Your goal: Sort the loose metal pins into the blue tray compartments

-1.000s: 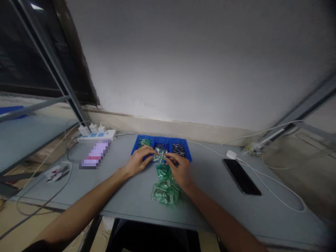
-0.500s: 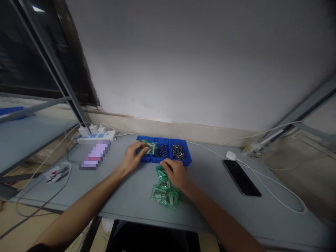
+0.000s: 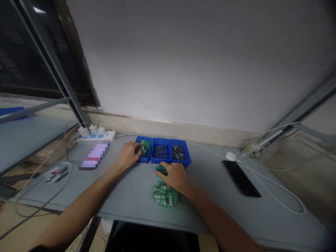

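Head view: left hand [image 3: 127, 155] curls onto a green bag [image 3: 144, 147], right hand [image 3: 174, 176] grips another green bag [image 3: 160, 170].

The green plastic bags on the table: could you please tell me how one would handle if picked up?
The bags look thin and glossy, so they will probably feel floppy and slippery. The pale pieces inside probably make each one stiffer in spots.
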Demonstrator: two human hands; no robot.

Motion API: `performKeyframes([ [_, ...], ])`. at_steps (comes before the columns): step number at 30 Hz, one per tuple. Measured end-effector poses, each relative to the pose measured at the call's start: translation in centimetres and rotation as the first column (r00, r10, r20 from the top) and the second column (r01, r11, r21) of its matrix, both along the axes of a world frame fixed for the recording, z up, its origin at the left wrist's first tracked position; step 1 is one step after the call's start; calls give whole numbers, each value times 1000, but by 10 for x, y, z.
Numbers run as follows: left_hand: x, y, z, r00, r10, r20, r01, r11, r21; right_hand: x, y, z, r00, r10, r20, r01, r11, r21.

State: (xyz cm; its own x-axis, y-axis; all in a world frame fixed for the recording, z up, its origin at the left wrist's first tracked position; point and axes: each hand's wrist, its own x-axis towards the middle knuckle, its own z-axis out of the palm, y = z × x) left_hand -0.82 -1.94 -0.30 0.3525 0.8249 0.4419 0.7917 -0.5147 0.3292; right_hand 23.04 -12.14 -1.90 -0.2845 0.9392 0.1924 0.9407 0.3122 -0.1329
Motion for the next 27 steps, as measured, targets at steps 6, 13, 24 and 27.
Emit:
performKeyframes([
  [6, -6, 0, 7, 992, -75, -99, 84, 993, 88, 0, 1, -1, 994, 0, 106, 5, 999, -38],
  [13, -1, -3, 5, 965, -201, -171, 209, 977, 32, 0, 2, -6, 996, 47, 79, -46, 999, -11],
  [24, 0, -4, 5, 971, -205, -119, 204, 979, -22, -1, 3, -8, 999, 13, 45, -13, 1000, -2],
  [27, 2, -6, 5, 971, -196, -135, 195, 981, -18, -3, 1, -5, 998, 14, 62, -12, 1000, -26],
])
